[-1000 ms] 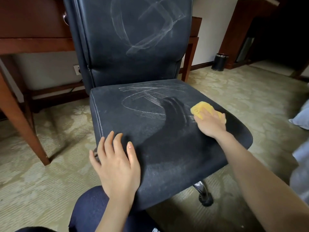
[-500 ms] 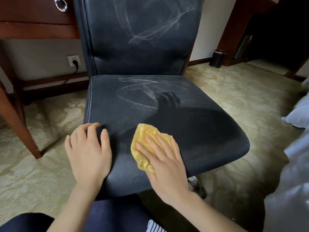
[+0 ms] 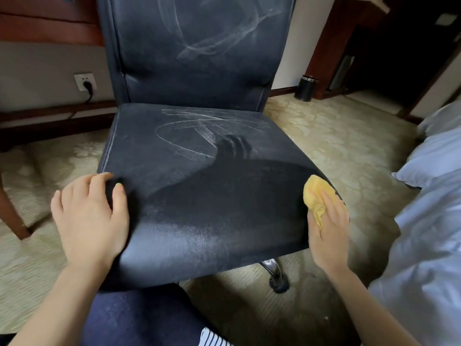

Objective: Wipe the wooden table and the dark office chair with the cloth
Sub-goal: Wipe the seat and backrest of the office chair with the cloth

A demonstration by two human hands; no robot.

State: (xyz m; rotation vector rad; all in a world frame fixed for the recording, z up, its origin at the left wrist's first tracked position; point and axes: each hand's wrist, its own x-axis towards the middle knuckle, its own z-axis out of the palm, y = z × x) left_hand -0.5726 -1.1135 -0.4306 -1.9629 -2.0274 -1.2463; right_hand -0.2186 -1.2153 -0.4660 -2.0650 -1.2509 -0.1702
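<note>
The dark office chair (image 3: 199,196) stands in front of me, with chalky white streaks on the rear of its seat and on its backrest (image 3: 199,58). My left hand (image 3: 89,216) rests on the seat's front left corner, fingers lightly bent on the surface. My right hand (image 3: 329,236) presses the yellow cloth (image 3: 315,193) with flat fingers against the seat's right front edge. The cloth bulges out above the fingers. The wooden table (image 3: 50,26) shows behind the chair at the upper left.
A table leg (image 3: 10,216) stands at the left edge. White bedding and pillows (image 3: 429,221) fill the right side. A dark bin (image 3: 306,88) sits by the far wall and a plugged wall outlet (image 3: 84,81) behind the chair. A chair caster (image 3: 279,283) is below the seat.
My right hand swept the cloth from the seat's right side to the front middle, then back out to the right front edge. My left hand stayed on the front left corner.
</note>
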